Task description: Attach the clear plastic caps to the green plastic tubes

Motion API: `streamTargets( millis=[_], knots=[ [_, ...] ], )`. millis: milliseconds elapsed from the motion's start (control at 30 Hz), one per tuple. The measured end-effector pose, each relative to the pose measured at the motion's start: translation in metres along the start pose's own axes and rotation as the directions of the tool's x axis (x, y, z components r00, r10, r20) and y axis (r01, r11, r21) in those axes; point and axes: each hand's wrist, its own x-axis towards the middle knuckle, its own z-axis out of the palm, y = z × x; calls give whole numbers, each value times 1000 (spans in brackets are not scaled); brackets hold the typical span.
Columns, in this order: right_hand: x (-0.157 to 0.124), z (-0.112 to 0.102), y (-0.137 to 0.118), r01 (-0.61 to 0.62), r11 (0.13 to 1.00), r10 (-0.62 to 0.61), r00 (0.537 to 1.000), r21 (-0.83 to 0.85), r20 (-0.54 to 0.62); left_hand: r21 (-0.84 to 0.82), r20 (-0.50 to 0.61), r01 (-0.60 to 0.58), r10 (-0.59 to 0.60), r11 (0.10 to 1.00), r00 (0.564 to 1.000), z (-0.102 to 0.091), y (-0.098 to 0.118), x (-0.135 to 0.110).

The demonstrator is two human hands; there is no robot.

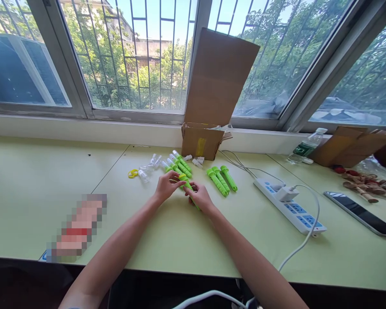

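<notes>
Both my hands meet over the middle of the pale green table. My left hand pinches the upper end of a bright green ribbed plastic tube. My right hand is closed round the lower part of the same tube. Just beyond lie several more green tubes with clear caps. To the right, three green tubes lie side by side. Loose clear caps and a yellow ring sit to the left.
A small open cardboard box stands against the window sill. A white power strip with a plugged charger and cables lies to the right, then a dark phone, a water bottle and more cardboard. A blurred object lies near left.
</notes>
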Motion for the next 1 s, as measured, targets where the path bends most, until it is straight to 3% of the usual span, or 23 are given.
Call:
streamTargets(
  millis=[167,233,500,1000],
  knots=[
    [-3,1,1,176,959,-195,979,-222,-66,93,8,-59,59,994,998,-5,-1,1],
    [-5,1,-1,193,948,-217,974,-252,-70,105,27,-63,60,992,998,-7,0,1],
    [-4,3,-3,44,997,-47,998,-61,-34,73,51,-37,34,997,998,-7,1,4],
    [-3,-1,-6,-51,984,43,998,169,55,81,46,-47,43,996,998,-4,2,7]
  ],
)
